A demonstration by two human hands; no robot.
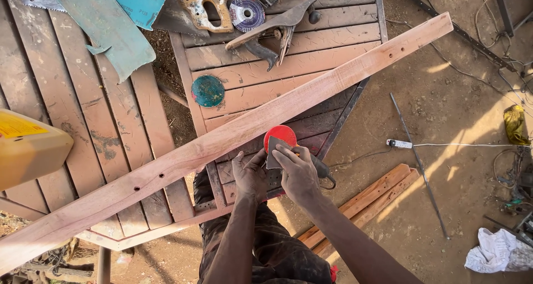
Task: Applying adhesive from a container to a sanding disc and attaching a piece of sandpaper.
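Observation:
A long reddish wooden plank point(222, 140) lies diagonally across a slatted wooden table point(288, 67). Just below the plank, both of my hands hold an angle grinder with a red sanding disc point(279, 135) facing up. My left hand point(250, 176) grips the grinder's body from the left. My right hand point(298, 170) rests on its dark guard and handle beside the disc. The grinder's cable point(355, 157) runs off to the right.
On the table lie a hand plane point(277, 31), a handsaw point(191, 12), a grinding disc point(246, 13), a green round disc point(207, 91) and teal sandpaper sheets point(111, 23). A yellow canister point(28, 148) stands left. Planks point(366, 201), a power strip point(399, 144), a metal rod and rags lie on the dirt floor.

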